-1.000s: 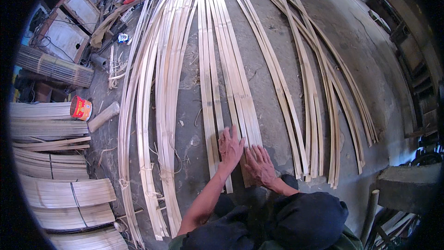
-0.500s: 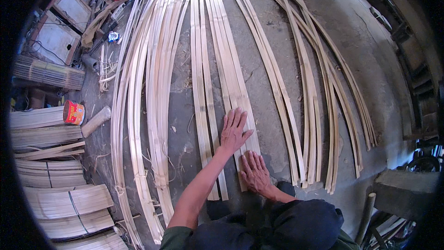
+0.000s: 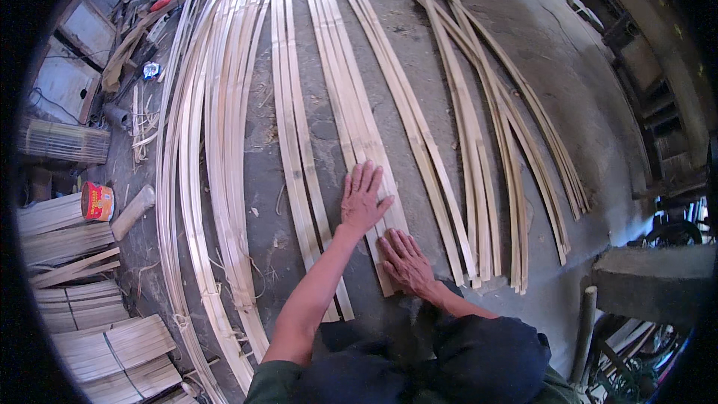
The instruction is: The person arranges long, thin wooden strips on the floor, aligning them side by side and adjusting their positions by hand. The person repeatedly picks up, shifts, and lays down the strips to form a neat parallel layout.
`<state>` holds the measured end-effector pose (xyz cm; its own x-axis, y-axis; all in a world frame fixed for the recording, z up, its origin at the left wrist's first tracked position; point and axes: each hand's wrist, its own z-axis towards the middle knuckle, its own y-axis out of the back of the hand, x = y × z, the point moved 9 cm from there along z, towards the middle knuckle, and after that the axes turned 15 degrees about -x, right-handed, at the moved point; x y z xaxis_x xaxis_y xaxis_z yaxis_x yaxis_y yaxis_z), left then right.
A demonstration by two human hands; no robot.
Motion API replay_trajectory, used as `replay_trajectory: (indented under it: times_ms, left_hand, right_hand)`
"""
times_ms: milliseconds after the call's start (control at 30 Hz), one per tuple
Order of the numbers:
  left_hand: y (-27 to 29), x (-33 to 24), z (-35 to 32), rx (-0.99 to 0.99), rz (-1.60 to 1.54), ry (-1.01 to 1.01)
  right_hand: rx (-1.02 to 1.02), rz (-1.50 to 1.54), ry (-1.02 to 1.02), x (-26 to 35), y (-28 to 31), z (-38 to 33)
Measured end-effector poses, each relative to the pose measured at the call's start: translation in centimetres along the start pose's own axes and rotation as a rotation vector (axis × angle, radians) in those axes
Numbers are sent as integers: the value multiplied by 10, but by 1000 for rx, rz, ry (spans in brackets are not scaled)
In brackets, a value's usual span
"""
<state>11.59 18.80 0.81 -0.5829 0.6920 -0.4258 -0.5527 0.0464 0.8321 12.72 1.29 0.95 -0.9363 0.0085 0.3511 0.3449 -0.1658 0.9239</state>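
Observation:
A narrow group of long, pale bamboo strips (image 3: 340, 82) lies flat on the floor in front of me, side by side. My left hand (image 3: 363, 198) rests palm down on it, fingers stretched out and thumb apart. Closer to me, my right hand (image 3: 407, 262) lies flat near the strips' near ends, its fingers also extended. Neither hand grips anything. Just left of them runs a separate pair of strips (image 3: 293, 135), and to the right another narrow set (image 3: 396, 82) slants toward me.
Several overlapping strips (image 3: 490, 97) cross at the right; a thicker spread (image 3: 224, 97) covers the left. Tied strip bundles (image 3: 112, 344), a red-and-yellow tin (image 3: 97, 202) and a wooden mallet-like piece (image 3: 133, 213) are at far left. A wooden bench (image 3: 654, 273) stands at lower right.
The whole view has shifted, so everything sits a little further left and higher in the picture. Both hands stay flat on the same strips, with little visible movement against them.

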Motion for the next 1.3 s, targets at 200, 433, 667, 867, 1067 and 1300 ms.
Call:
replay_trajectory:
  times_ms: [200, 433, 667, 867, 1067, 1300]
  left_hand:
    - [0, -3, -16, 68, 101, 33]
    - [-8, -33, -38, 84, 121, 22]
    - [13, -65, -52, 29, 37, 14]
    - [11, -82, -74, 17, -4, 44]
    - [3, -74, -85, 58, 7, 32]
    - [3, -65, -85, -18, -47, 91]
  right_hand:
    - [-281, 103, -225, -58, 57, -20]
    - [-154, -169, -480, -108, 86, -53]
    - [-442, 169, -478, -111, 93, -59]
    - [-406, 542, -488, -108, 22, -56]
    - [-432, 362, -327, -74, 26, -23]
    - [-197, 221, -471, -60, 36, -11]
